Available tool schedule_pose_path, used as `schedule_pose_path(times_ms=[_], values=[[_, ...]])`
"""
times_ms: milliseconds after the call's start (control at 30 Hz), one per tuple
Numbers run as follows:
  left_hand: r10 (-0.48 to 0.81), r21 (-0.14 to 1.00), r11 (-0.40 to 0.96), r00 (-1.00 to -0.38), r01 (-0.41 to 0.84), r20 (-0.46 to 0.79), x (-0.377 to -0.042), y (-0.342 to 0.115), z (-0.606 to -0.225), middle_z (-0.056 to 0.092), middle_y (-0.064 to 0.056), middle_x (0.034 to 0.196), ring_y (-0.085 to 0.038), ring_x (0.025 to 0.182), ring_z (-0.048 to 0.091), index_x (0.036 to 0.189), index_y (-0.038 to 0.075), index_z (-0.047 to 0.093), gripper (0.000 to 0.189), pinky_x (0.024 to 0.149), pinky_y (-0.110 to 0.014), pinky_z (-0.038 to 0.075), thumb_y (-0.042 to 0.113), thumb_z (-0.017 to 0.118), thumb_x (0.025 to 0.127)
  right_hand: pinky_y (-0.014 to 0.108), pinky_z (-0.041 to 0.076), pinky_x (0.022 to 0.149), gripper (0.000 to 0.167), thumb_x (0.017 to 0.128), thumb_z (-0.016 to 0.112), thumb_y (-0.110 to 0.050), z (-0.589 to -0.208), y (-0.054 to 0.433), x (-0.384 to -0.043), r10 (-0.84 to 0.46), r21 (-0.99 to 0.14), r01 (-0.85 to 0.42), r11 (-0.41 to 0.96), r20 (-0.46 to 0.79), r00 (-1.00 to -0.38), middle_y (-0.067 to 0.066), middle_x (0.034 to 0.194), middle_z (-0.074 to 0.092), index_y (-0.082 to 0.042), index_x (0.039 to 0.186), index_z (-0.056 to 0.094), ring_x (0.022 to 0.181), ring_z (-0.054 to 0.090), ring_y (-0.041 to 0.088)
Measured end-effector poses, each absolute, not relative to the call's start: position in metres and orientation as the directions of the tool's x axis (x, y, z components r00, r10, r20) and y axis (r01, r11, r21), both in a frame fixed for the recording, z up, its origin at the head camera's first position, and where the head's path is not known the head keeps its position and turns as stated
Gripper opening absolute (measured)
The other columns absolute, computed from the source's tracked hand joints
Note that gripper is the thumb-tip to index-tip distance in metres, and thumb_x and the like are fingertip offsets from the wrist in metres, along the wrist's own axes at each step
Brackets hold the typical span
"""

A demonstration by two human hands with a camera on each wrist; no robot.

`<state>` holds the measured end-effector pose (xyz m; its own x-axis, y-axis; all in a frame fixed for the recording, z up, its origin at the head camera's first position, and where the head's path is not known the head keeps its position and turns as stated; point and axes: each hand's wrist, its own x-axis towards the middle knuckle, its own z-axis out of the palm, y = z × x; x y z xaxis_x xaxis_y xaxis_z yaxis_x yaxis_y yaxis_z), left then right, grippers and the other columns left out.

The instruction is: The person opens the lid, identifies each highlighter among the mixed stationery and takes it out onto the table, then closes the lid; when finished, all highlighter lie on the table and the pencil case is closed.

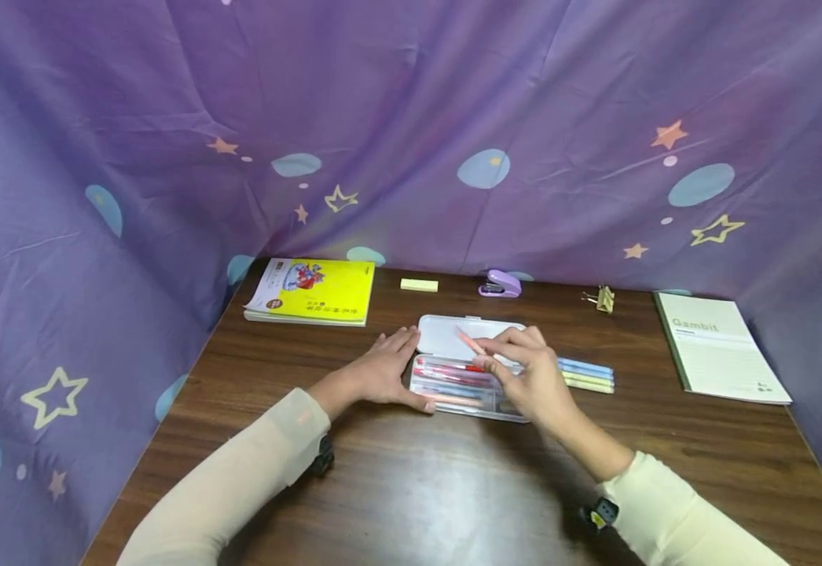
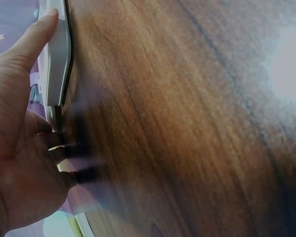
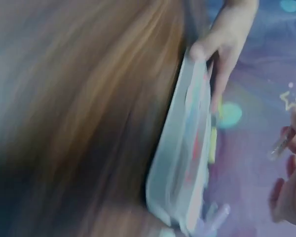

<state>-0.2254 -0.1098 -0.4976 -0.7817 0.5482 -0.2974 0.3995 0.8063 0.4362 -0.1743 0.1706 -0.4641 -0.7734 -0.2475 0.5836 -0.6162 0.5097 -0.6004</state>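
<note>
A white pencil case lies with its lid folded back on the table. Inside its clear tray are several pens in red, blue and orange tones. My left hand rests at the case's left end with fingers extended; in the left wrist view its thumb lies against the case's side. Over the case, my right hand pinches an orange-pink pen between thumb and fingers, tilted above the lid. To the right of the case, several blue and yellow pens lie side by side, partly behind the right hand.
Along the back stand a yellow-covered book, a pale yellow sticky-note pad, a purple stapler and a gold binder clip. A Gambit notebook lies at the right. A purple curtain hangs behind the table.
</note>
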Motion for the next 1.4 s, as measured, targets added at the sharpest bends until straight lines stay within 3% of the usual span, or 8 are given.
schedule_pose_path(times_ms=[133,300,567,667,800,933,1033,1400], values=[[0.548,0.433,0.807,-0.782,0.402,-0.297,-0.226,-0.109,-0.498,0.000,-0.014,0.188,-0.029,0.176,0.000,0.178,0.007,0.002,0.142,0.143,-0.052,0.003,0.079,0.081,0.084,0.039,0.038,0.083,0.027,0.077,0.097,-0.002,-0.459,0.196,-0.173,-0.311,-0.350,-0.716,0.604,0.724,-0.616,0.003,0.091,0.077,-0.010,0.102,0.089,0.088,0.051,0.025],[0.552,0.439,0.803,-0.781,0.403,-0.293,-0.224,-0.109,-0.496,0.001,-0.016,0.188,-0.031,0.176,0.001,0.178,0.005,0.004,0.142,0.143,-0.054,0.004,0.079,0.081,0.084,0.055,0.033,0.077,0.015,0.087,0.089,-0.011,-0.464,0.228,-0.172,-0.371,-0.167,-0.734,0.659,0.776,-0.510,0.007,0.095,0.076,-0.011,0.102,0.087,0.091,0.053,0.037],[0.548,0.444,0.805,-0.781,0.394,-0.300,-0.224,-0.109,-0.498,0.000,-0.014,0.188,-0.030,0.176,0.000,0.178,0.007,0.003,0.142,0.143,-0.055,0.004,0.079,0.081,0.084,0.061,0.033,0.072,0.016,0.095,0.082,-0.021,-0.500,0.292,-0.168,-0.414,-0.062,-0.607,0.792,0.676,-0.609,0.007,0.096,0.074,-0.011,0.107,0.084,0.091,0.056,0.040],[0.548,0.449,0.804,-0.781,0.391,-0.301,-0.224,-0.112,-0.498,0.000,-0.013,0.188,-0.030,0.176,0.000,0.178,0.007,0.002,0.142,0.143,-0.056,0.003,0.079,0.081,0.085,0.059,0.033,0.071,0.039,0.112,0.063,-0.044,-0.511,0.307,-0.166,-0.417,-0.049,-0.586,0.809,0.655,-0.631,0.005,0.092,0.074,-0.012,0.104,0.083,0.090,0.056,0.039],[0.549,0.452,0.802,-0.780,0.391,-0.299,-0.224,-0.114,-0.497,0.000,-0.014,0.188,-0.031,0.176,0.000,0.178,0.007,0.002,0.141,0.143,-0.057,0.003,0.078,0.081,0.086,0.057,0.033,0.071,0.066,0.118,0.037,-0.058,-0.521,0.317,-0.165,-0.439,-0.029,-0.587,0.809,0.634,-0.637,0.002,0.091,0.077,-0.014,0.102,0.083,0.087,0.056,0.034],[0.545,0.448,0.805,-0.781,0.388,-0.303,-0.224,-0.114,-0.496,-0.001,-0.013,0.189,-0.030,0.176,-0.001,0.178,0.008,0.002,0.141,0.143,-0.057,0.003,0.078,0.080,0.086,0.057,0.034,0.072,0.041,0.114,0.057,-0.047,-0.525,0.321,-0.164,-0.468,-0.015,-0.595,0.804,0.600,-0.648,0.001,0.094,0.078,-0.018,0.104,0.084,0.090,0.056,0.032],[0.543,0.445,0.808,-0.781,0.385,-0.310,-0.224,-0.113,-0.496,-0.002,-0.013,0.188,-0.029,0.176,-0.001,0.178,0.007,0.001,0.141,0.143,-0.055,0.003,0.078,0.081,0.085,0.056,0.035,0.072,0.013,0.099,0.077,-0.027,-0.527,0.322,-0.165,-0.487,-0.017,-0.605,0.796,0.576,-0.656,0.002,0.096,0.073,-0.018,0.105,0.084,0.091,0.057,0.033],[0.550,0.438,0.806,-0.778,0.398,-0.304,-0.224,-0.107,-0.495,-0.001,-0.014,0.188,-0.031,0.176,0.000,0.178,0.006,0.002,0.142,0.143,-0.055,0.004,0.078,0.082,0.085,0.055,0.038,0.073,0.020,0.084,0.090,-0.008,-0.527,0.321,-0.165,-0.491,0.008,-0.578,0.816,0.537,-0.686,0.004,0.098,0.070,-0.016,0.102,0.084,0.092,0.057,0.032]])
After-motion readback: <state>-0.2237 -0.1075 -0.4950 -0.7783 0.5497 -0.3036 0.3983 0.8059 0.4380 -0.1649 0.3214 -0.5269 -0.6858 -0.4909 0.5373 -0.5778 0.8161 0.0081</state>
